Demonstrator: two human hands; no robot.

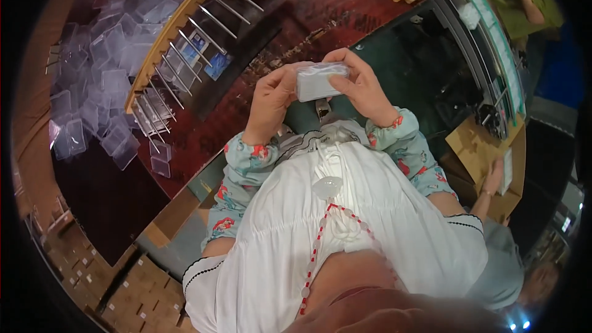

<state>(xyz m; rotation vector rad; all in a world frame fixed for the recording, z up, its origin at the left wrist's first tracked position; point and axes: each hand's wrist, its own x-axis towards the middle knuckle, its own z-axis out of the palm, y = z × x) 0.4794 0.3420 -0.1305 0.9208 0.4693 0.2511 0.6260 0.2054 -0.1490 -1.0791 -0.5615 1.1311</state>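
Both of my hands grip a small transparent plastic box [314,86] with something white inside, held up in front of my body. My left hand [270,100] holds its left end, fingers bent round the edge. On the opposite end, my right hand [364,88] has its thumb pressed over the near face and its fingers behind. What the white contents are, I cannot make out. Patterned light-green sleeves cover both of my forearms.
A heap of transparent plastic boxes [117,43] lies on the dark red table at the left. Beside it runs a yellow wooden rack [161,40] with metal rods. At right, another person's hand [491,179] reaches into an open cardboard box [461,142] near a conveyor [490,18].
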